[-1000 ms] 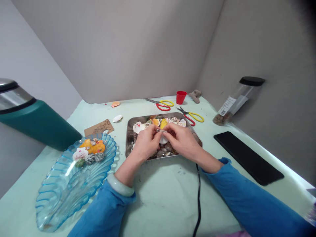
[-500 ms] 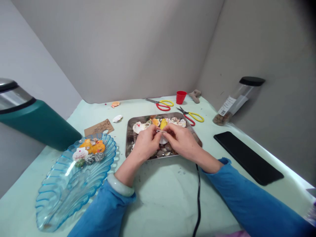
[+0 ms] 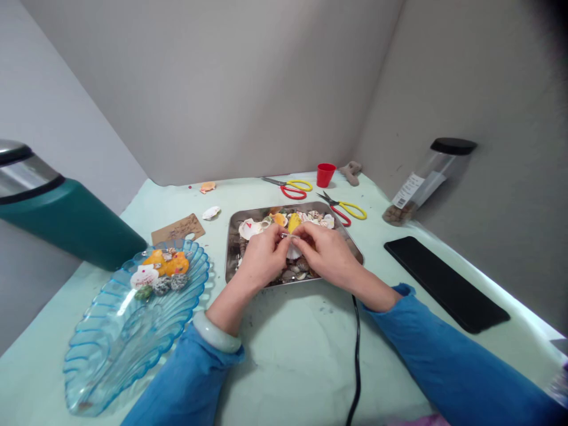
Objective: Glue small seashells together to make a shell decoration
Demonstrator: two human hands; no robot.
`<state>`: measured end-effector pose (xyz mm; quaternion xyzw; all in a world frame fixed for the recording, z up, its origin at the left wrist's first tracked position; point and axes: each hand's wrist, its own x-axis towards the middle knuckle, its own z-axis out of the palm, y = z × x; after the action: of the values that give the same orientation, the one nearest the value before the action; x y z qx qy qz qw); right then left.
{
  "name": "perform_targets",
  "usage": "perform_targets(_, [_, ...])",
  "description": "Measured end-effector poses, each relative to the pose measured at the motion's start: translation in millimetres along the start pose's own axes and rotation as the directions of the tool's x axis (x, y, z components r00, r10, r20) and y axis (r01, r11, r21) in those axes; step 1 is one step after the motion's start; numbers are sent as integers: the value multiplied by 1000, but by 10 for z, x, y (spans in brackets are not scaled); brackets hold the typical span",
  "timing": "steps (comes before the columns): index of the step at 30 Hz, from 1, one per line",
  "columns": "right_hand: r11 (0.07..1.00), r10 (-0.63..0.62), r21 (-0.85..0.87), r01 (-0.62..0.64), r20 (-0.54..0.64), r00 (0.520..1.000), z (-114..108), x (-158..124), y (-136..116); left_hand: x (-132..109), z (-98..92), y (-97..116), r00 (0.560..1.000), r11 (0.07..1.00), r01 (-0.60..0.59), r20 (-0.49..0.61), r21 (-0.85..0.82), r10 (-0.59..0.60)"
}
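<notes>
Over a metal tray (image 3: 227,260) filled with seashells, my left hand (image 3: 264,255) and my right hand (image 3: 327,253) meet at the fingertips. Both are closed in a pinch around a small, silvery-white piece (image 3: 286,235); its kind is too small and too covered to make out. Just under the fingers lies a white ribbed shell (image 3: 293,252). Behind the fingertips a yellow piece (image 3: 293,222) sits among the shells, beside an orange shell (image 3: 279,219). A larger white shell with a red mark (image 3: 251,228) is at the tray's left end.
To the left stand a blue scalloped dish (image 3: 128,343) with shells and stones, a green bottle (image 3: 66,219) and a brown card (image 3: 177,229). Behind are two pairs of scissors (image 3: 296,188) and a red cup (image 3: 325,175). At right: a clear jar (image 3: 421,177), a black pad (image 3: 444,284), a black cable (image 3: 357,355).
</notes>
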<state>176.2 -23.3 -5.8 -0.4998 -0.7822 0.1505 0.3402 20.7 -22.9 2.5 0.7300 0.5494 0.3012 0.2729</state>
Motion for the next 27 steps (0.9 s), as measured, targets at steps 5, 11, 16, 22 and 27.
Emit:
perform_targets(5, [1000,-3,-8,3,-1,1000,-1,-2,-8,2,9,-14,1000,1000,-4,-9,0,4])
perform_targets(11, [1000,2,-25,-2,5,1000,4,5,-5,6,10,7,1000,999,-4,-6,35,5])
perform_targets(16, [999,-9,-32,9,5,1000,9,-1,-6,3,1,14,1000,998,-6,-6,59,6])
perform_targets(22, [999,-7,-34,8,9,1000,10,1,-13,13,11,-14,1000,998,-24,-9,60,24])
perform_targets(27, [999,-20,-34,20,-3,1000,13,1,10,13,25,-22,1000,998,-11,-15,62,12])
